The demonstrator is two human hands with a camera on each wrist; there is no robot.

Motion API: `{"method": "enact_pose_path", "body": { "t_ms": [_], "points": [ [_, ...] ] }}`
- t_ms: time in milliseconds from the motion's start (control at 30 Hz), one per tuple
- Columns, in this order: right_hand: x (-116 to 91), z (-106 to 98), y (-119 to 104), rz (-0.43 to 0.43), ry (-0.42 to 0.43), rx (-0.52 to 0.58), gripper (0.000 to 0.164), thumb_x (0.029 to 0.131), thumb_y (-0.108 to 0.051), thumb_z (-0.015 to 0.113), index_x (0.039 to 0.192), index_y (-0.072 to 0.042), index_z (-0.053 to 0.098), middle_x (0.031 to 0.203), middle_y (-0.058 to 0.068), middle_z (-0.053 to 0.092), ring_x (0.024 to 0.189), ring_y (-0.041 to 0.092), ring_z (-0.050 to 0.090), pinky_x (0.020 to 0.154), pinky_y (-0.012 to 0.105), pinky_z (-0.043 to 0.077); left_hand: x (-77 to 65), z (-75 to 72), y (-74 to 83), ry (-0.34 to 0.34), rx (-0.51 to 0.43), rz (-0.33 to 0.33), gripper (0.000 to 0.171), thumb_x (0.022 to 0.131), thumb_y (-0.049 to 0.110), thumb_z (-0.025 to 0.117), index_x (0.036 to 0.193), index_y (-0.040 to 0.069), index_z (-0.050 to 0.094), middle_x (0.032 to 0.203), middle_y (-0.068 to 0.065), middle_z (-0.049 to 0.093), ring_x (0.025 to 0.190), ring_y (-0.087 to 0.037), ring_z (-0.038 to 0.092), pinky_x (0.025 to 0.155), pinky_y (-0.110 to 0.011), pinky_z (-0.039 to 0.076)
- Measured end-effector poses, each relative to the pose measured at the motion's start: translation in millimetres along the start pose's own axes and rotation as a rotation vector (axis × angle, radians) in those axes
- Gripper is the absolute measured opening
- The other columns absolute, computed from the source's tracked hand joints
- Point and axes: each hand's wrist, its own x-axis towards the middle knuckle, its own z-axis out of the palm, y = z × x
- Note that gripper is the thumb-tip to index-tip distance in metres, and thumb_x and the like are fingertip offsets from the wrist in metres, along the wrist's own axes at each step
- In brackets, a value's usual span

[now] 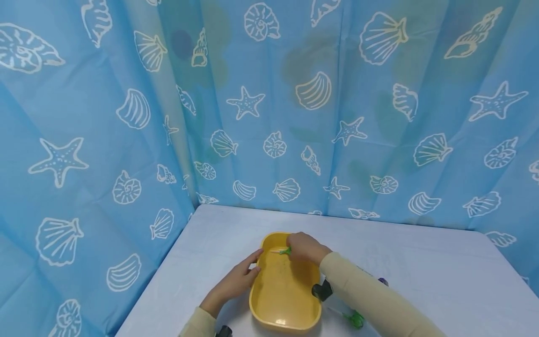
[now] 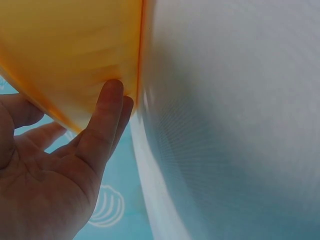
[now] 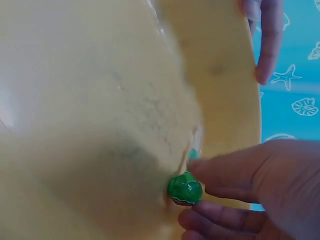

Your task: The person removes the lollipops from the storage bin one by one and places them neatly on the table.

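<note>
A yellow oblong basin (image 1: 286, 290) sits on the white-covered table. Inside its far end lies a green-wrapped lollipop (image 3: 185, 189), its stick (image 1: 275, 252) pointing left along the wall. My right hand (image 1: 307, 248) reaches over the far right rim and pinches the lollipop by its wrapped head, thumb on one side and fingers on the other. My left hand (image 1: 237, 281) is at the basin's left side. In the left wrist view, straight fingers (image 2: 107, 110) of that hand press against the outer wall of the basin.
Right of the basin, another green lollipop (image 1: 355, 320) lies on the table (image 1: 425, 267), partly under the right sleeve. A small purple thing (image 1: 383, 281) shows beyond the forearm. Blue shell-print curtains (image 1: 273, 117) stand behind and at the left.
</note>
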Motion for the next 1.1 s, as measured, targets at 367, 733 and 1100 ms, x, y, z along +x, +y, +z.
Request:
{"method": "enact_pose_path", "body": {
  "t_ms": [367,733,1100],
  "points": [
    [-4,10,2,-0.062,0.048,-0.112,0.017,0.086,0.004,0.072,0.077,-0.009,0.065,0.068,0.0,0.053,0.065,0.017,0.045,0.067,0.031,0.047,3.4,3.1,-1.1,0.004,0.03,0.011,0.053,0.108,0.023,0.048,0.159,0.013,0.035,0.152,-0.019,0.045,0.131,-0.038,0.052,0.104,-0.056,0.048],
    [-9,12,3,-0.064,0.077,-0.134,0.024,0.088,-0.002,0.073,0.071,-0.013,0.06,0.066,0.0,0.051,0.061,0.017,0.043,0.062,0.031,0.044,3.8,3.4,-0.1,-0.006,0.025,0.009,0.053,0.108,0.022,0.047,0.159,0.014,0.035,0.153,-0.02,0.044,0.13,-0.039,0.053,0.103,-0.056,0.049],
    [-9,6,4,-0.035,0.063,-0.008,0.009,0.087,-0.011,0.078,0.091,-0.01,0.07,0.079,-0.002,0.06,0.074,0.018,0.052,0.08,0.035,0.054,2.9,0.7,-1.8,-0.004,0.014,-0.026,0.054,0.108,0.026,0.05,0.159,0.017,0.035,0.153,-0.018,0.044,0.13,-0.039,0.053,0.102,-0.055,0.05]
  ]
}}
